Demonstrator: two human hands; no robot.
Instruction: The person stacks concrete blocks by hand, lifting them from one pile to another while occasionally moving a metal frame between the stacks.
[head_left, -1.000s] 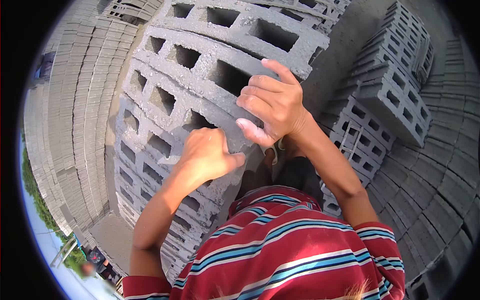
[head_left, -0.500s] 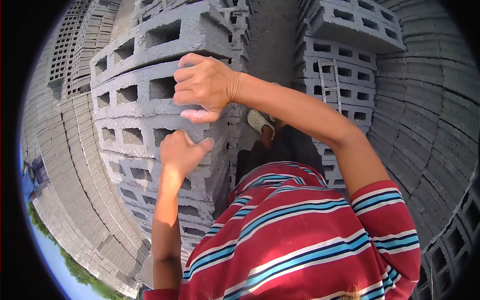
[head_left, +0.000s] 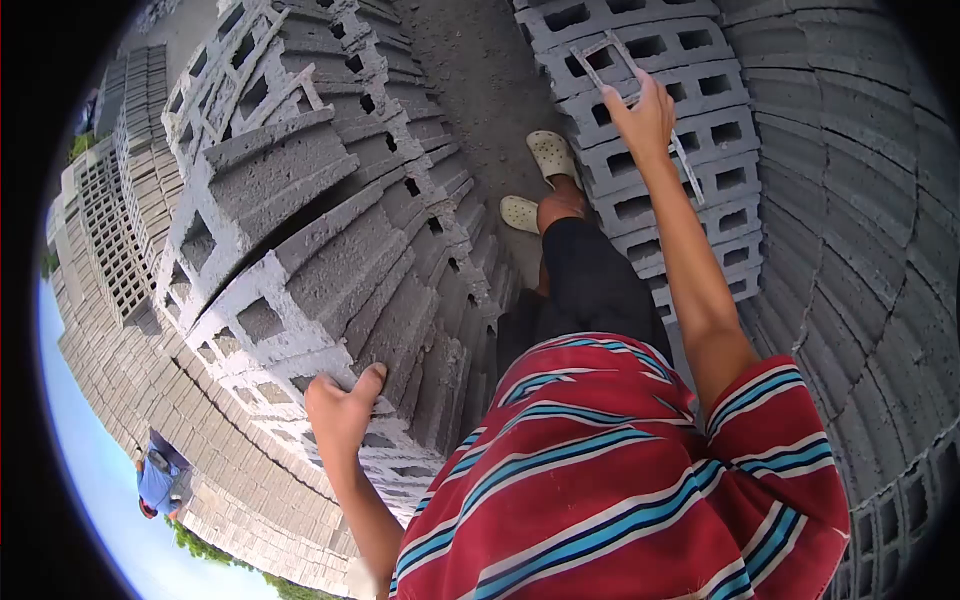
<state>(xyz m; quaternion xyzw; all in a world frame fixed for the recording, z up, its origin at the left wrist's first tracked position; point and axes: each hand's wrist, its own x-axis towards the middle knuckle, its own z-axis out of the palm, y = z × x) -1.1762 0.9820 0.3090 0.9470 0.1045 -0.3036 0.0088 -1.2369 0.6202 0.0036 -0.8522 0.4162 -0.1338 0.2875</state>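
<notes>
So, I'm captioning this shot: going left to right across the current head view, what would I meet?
Person in blue, left hand, pale clogs, right hand, rightmost grey block stack.

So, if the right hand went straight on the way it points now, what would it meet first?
The right hand would most likely meet the small ladder-shaped frame, with the block stack behind it. Depth is unclear; it may be touching the frame now.
</notes>
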